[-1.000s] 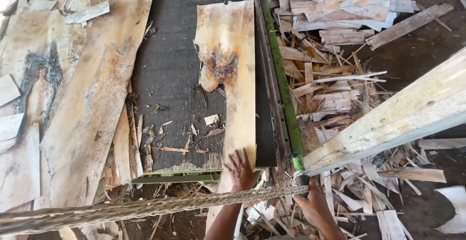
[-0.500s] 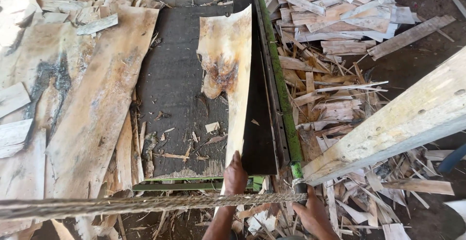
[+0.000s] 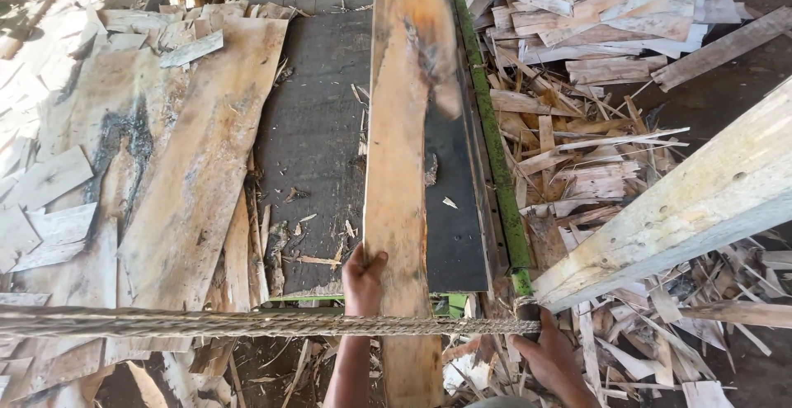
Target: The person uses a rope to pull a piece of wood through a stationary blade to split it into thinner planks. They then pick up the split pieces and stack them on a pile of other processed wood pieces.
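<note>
A long pale wooden plank [image 3: 400, 127] lies lengthwise on the dark conveyor belt [image 3: 318, 127], reaching from the top of the view down past the belt's near end. My left hand [image 3: 363, 280] grips the plank's left edge near its near end, thumb on top. My right hand [image 3: 554, 360] is lower right, fingers curled where the twisted rope [image 3: 206, 324] meets the foot of the green rail [image 3: 495, 152]. What those fingers enclose is partly hidden.
Wide bark-edged slabs [image 3: 190, 185] are stacked left of the belt. Offcuts and splinters [image 3: 594, 61] are heaped right of the rail. A thick pale beam [image 3: 685, 210] slants across the right side. The rope stretches across the view just below the belt's end.
The plank has swung up and over from lying wide and flat, and now shows a long narrow face. My left hand shifted from its end to its left edge. The right hand stayed put.
</note>
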